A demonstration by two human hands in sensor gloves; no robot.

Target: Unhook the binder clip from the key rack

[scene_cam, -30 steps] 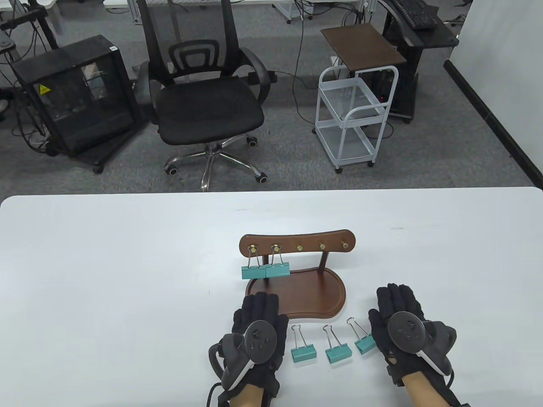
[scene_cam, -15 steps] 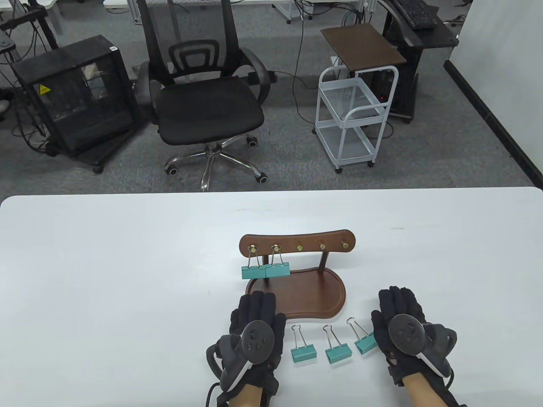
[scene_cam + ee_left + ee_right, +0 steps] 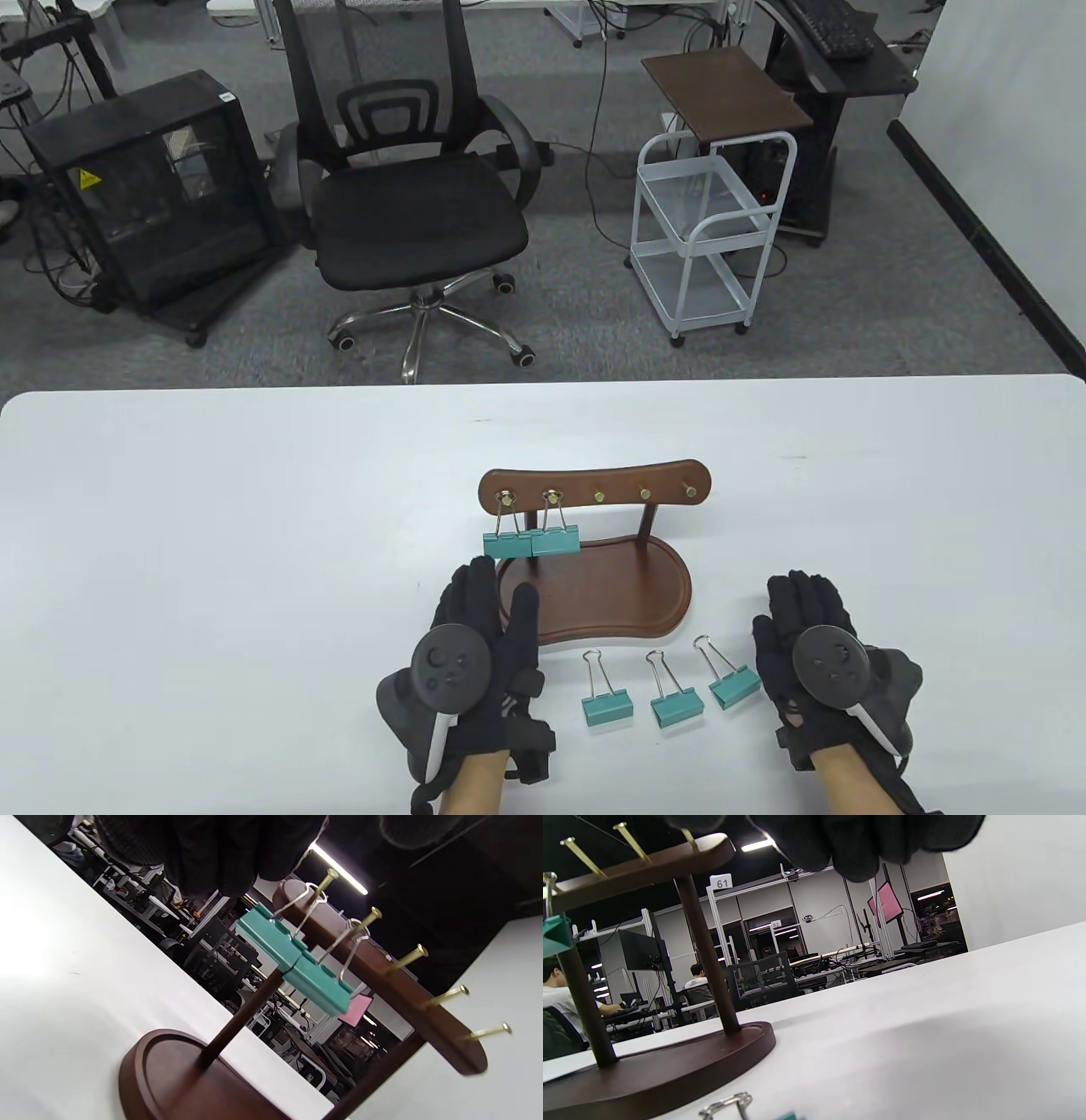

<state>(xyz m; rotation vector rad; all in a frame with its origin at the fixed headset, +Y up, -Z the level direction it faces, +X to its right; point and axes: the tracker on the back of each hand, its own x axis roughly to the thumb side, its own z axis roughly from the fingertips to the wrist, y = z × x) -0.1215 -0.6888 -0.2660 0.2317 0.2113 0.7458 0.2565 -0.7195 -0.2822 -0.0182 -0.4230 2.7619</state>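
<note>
A dark wooden key rack (image 3: 594, 486) with brass pegs stands on an oval base (image 3: 611, 594) at the table's middle. Two teal binder clips (image 3: 531, 542) hang side by side from its two leftmost pegs; they also show in the left wrist view (image 3: 297, 961). My left hand (image 3: 488, 615) is open and empty, its fingers stretched toward the left hanging clip, just below it. My right hand (image 3: 806, 607) lies flat and empty on the table, right of the base.
Three teal binder clips lie in a row on the table in front of the base: left (image 3: 606, 706), middle (image 3: 675, 706), right (image 3: 733, 686), the last beside my right hand. Three pegs on the rack's right are bare (image 3: 645, 492).
My left hand has lifted, rolled with its tracker to the left, and reached forward toward the left hanging clip. My right hand has barely shifted.
</note>
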